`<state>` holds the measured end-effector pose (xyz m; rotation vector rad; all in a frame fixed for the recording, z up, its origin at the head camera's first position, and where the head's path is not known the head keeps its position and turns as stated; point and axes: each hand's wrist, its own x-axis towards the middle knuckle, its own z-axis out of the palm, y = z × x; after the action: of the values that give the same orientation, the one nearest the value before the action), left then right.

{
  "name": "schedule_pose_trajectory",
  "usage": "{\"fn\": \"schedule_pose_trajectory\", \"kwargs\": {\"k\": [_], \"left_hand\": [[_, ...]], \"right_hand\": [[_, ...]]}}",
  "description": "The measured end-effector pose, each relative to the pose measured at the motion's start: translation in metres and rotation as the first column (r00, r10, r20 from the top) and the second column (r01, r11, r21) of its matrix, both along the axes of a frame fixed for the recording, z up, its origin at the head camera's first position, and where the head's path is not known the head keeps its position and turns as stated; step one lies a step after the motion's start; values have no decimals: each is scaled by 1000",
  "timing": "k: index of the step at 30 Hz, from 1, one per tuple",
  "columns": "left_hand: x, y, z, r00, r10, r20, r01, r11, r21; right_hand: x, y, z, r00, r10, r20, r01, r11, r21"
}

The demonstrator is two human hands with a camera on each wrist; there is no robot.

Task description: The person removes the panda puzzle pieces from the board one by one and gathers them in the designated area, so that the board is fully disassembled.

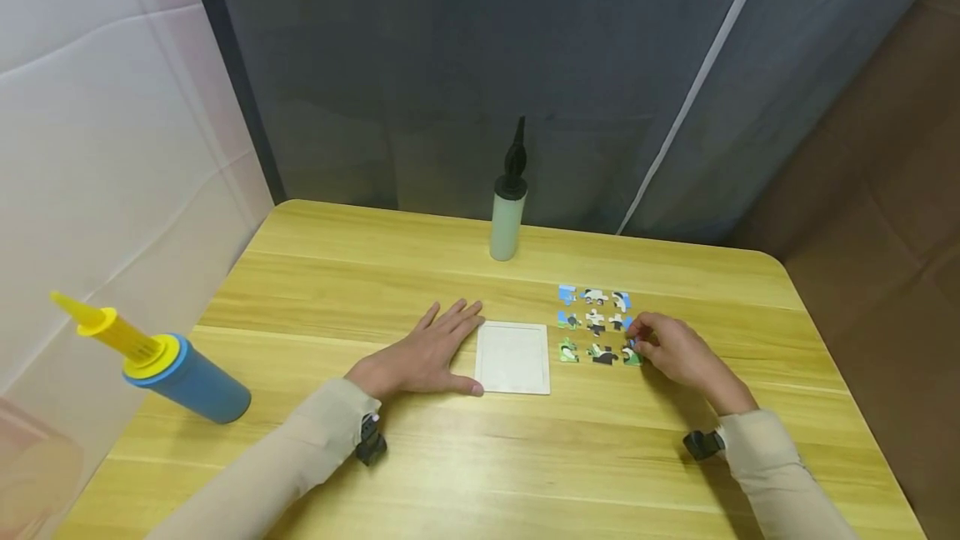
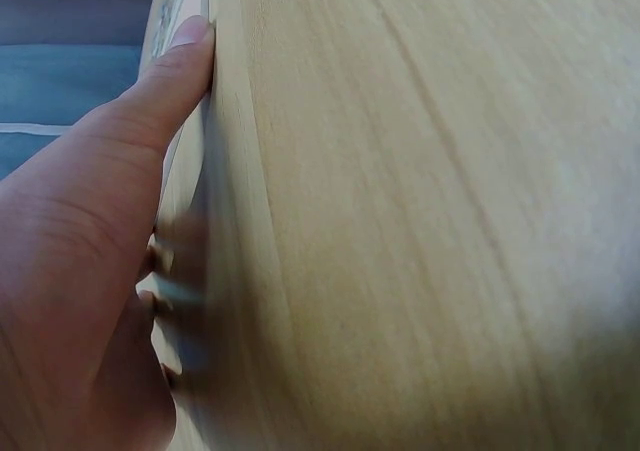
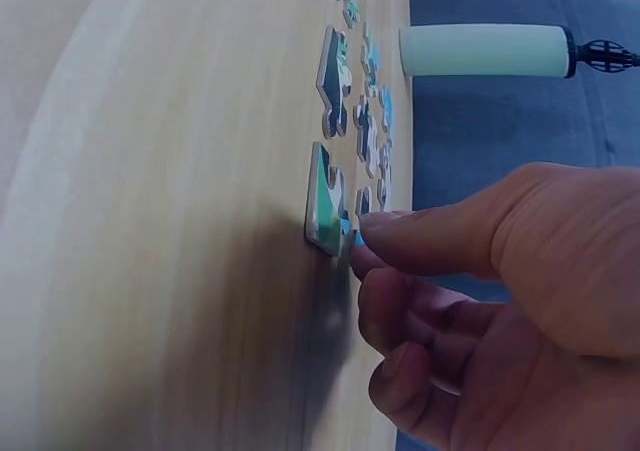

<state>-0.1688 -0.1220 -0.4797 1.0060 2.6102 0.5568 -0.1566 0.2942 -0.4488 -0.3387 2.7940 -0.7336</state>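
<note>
Palm down on the table, my left hand has its fingers spread, with thumb and fingertips at the left edge of a white square puzzle tray. In the left wrist view the straight thumb reaches the tray's side. Right of the tray, several jigsaw pieces with panda-like pictures lie apart in three rows. My right hand has curled fingers at the right end of the lower rows. Its thumb and index finger pinch a partly hidden puzzle piece, beside the green corner piece.
A pale green hand pump with a black nozzle stands near the table's back edge. A blue and yellow hand pump stands at the left. The wooden table meets a grey curtain at the back.
</note>
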Motion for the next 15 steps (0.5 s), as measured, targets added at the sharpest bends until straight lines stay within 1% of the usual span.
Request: {"fn": "schedule_pose_trajectory", "kwargs": {"k": [6, 10, 15], "left_hand": [[0, 1, 1, 1000, -5, 3, 5, 1000, 0], [-1, 0, -1, 1000, -7, -7, 7, 1000, 8], [-3, -4, -4, 1000, 1, -5, -1, 1000, 22]], "right_hand": [[5, 0, 1, 999, -19, -32, 18, 1000, -4], [7, -1, 4, 999, -30, -43, 29, 1000, -10], [7, -4, 7, 998, -22, -62, 21, 1000, -17]]}}
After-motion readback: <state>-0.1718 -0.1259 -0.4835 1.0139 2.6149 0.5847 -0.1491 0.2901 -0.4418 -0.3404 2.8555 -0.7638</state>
